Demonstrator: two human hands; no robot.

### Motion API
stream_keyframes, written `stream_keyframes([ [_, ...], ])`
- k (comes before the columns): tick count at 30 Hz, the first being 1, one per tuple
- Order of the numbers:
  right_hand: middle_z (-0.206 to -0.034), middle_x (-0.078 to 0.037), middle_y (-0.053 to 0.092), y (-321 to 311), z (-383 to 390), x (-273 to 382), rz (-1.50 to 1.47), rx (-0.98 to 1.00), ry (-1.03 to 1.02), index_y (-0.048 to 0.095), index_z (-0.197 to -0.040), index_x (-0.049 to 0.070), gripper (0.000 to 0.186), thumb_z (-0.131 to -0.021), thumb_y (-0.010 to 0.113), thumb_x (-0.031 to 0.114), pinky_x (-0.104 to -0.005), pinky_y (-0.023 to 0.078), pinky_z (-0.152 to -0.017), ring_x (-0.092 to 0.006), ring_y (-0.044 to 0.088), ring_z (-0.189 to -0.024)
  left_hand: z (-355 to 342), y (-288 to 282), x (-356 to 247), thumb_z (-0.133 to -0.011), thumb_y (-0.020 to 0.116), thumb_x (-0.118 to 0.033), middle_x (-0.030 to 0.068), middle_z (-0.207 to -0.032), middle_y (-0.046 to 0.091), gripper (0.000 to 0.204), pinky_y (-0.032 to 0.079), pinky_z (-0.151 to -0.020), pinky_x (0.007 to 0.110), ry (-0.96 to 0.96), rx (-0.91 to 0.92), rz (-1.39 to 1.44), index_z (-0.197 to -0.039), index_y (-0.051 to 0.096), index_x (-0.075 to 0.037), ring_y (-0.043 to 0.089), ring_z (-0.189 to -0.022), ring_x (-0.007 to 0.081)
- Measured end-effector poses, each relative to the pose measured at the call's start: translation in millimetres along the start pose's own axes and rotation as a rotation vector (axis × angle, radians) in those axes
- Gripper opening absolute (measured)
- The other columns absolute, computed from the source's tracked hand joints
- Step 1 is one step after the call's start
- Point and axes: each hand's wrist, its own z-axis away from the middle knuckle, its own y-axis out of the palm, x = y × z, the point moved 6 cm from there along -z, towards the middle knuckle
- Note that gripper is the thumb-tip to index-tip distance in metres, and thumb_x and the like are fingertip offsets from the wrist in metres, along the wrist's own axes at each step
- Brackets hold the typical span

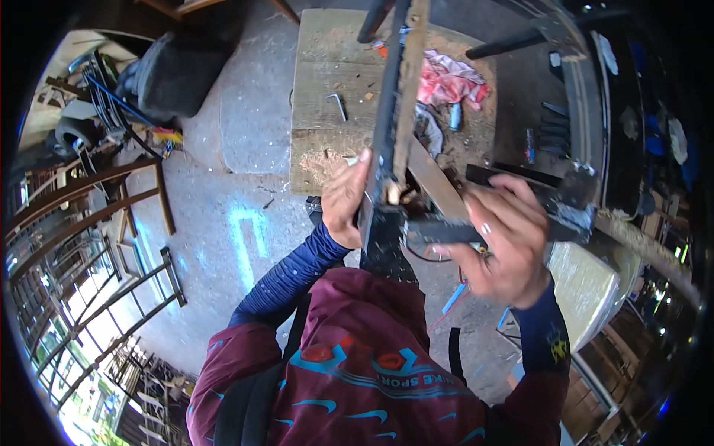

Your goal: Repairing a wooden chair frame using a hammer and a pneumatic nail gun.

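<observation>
Maroon shirt [364, 316] sits nearest; then the dark frame [383, 224], its long rail [386, 123] pointing away. The left hand [342, 195], closer to that rail, lies along its left side, grip unclear; the right hand [512, 241] curls over the crossbar [433, 231], thumb apart, pinch uncertain. Beyond, a hex key [338, 106] rests on the board [316, 63].

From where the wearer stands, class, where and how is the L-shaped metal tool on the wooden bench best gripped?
Probably pinch the L-shaped metal tool midway along its long arm, left hand coming from above left: it lies flat, and the dark frame is to its right.
</observation>
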Motion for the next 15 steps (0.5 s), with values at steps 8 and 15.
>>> stream_keyframes([
  [8, -0.091, -0.020, 0.070, 3, -1, -9, -0.069, 0.011, 0.010, 0.068, -0.095, -0.009, 0.050, -0.071, 0.082, 0.033, -0.0464, 0.051, -0.080, -0.0342, 0.069, -0.079, 50, 26, 23, -0.078, 0.075, -0.032, 0.0268, -0.116, 0.065, 0.078, 0.048, -0.096, 0.051, 0.058, 0.002, -0.122, -0.137, 0.048, 0.012, 0.065, -0.099, 0.0427],
  [15, -0.095, -0.018, 0.071, 6, 12, -15, -0.116, -0.075, 0.038, 0.068, -0.096, -0.006, 0.050, -0.074, 0.081, 0.038, -0.0409, 0.050, -0.080, -0.0307, 0.070, -0.083, 159, 21, 89, -0.078, 0.074, -0.040, 0.0258, -0.123, 0.062, 0.076, 0.048, -0.096, 0.051, 0.083, 0.133, -0.289, -0.132, 0.052, 0.008, 0.063, -0.104, 0.0420],
])
